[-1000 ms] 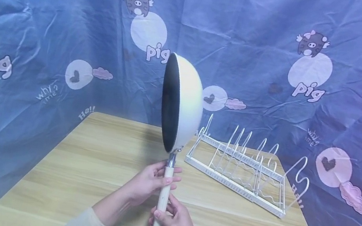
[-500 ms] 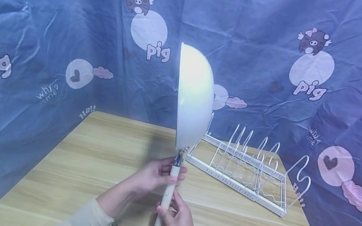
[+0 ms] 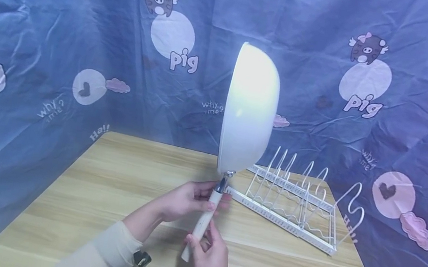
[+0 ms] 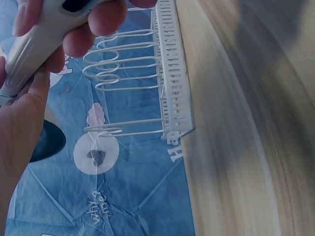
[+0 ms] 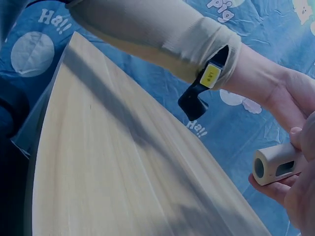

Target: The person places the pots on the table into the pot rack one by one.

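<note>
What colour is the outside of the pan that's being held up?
White; the pan shows its outside best in the head view.

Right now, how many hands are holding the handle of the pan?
2: the left hand near the top of the handle, the right hand near its lower end.

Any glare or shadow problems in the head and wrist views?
Head view: the pan's upper outside looks nearly washed out by glare; left wrist view: dim and bluish, with a soft-edged shadow on the table; right wrist view: also dim, a long dark band crossing the wood.
</note>
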`<state>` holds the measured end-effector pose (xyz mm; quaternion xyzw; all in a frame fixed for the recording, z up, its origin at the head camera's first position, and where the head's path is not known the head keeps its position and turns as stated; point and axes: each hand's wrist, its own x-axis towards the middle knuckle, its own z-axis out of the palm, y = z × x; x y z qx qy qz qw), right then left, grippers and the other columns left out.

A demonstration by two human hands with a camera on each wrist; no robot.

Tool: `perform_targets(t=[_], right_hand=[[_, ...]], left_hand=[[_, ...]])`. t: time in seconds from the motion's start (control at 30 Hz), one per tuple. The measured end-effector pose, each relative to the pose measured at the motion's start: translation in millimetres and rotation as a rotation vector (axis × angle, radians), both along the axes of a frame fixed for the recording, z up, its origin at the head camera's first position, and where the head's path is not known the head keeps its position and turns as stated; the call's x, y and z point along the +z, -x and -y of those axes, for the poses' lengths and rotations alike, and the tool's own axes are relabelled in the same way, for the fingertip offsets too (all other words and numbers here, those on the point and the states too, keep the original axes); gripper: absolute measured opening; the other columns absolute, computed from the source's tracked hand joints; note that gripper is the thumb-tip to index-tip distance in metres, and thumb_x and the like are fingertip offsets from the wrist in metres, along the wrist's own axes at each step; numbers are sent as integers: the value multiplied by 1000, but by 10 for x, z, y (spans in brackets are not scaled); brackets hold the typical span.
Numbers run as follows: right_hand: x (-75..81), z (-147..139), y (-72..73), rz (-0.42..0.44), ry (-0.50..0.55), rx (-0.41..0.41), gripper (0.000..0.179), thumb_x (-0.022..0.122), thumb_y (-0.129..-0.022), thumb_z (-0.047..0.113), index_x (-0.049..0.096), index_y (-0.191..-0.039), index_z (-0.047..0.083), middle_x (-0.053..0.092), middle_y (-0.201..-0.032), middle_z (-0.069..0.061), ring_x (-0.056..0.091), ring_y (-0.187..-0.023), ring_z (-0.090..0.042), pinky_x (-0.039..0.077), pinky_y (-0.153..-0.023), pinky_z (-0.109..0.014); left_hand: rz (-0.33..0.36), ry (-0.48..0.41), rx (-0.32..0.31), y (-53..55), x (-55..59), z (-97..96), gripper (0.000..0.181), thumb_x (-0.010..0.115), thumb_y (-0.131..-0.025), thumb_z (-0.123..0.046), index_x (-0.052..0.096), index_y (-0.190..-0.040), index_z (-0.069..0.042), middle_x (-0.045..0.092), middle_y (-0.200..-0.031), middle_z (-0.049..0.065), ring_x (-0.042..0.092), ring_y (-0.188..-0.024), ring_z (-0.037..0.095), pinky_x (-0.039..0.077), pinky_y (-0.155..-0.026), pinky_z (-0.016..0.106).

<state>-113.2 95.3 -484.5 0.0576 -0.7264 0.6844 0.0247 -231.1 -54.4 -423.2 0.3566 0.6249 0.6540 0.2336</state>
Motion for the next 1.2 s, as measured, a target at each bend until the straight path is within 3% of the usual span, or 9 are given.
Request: perform_targets(t=[0.2, 0.43, 0.67, 0.9, 1.2], right_hand=[[5, 27, 15, -35, -15, -61, 81, 74, -101, 11, 29, -163, -13, 68, -131, -36, 81, -106, -37, 68, -91, -34], [48, 77, 34, 40, 98, -73, 89, 74, -100, 7, 19, -167, -12, 65, -136, -37, 79, -109, -45, 68, -93, -31], [73, 104, 29, 71, 129, -104, 87, 74, -99, 3, 20, -166, -14, 68, -133, -35, 80, -103, -41, 68, -91, -31], [55, 119, 62, 100, 143, -121, 84, 75, -99, 6, 27, -167, -6, 72, -129, -33, 82, -99, -35, 69, -87, -29], [124, 140, 106, 127, 153, -106, 80, 74, -101, 10, 30, -165, -10, 73, -126, -33, 82, -96, -37, 70, -82, -33]], left_hand=[[27, 12, -53, 75, 34, -63, 71, 62, -107, -4, 27, -169, 1, 49, -162, 33, 55, -146, 52, 57, -118, 43], [49, 9, -95, 161, 49, -90, 73, 64, -105, -5, 28, -169, -1, 52, -163, 26, 60, -145, 44, 59, -115, 50], [57, 36, -129, 255, -30, -112, 68, 62, -107, -8, 32, -168, 0, 49, -164, 30, 65, -141, 37, 61, -112, 40], [74, 64, -138, 331, -107, -142, 65, 61, -108, -9, 35, -167, 0, 52, -162, 29, 70, -135, 25, 62, -111, 39], [156, 73, -127, 403, -184, -174, 62, 57, -110, -8, 35, -166, 2, 46, -165, 31, 67, -140, 29, 63, -110, 37]])
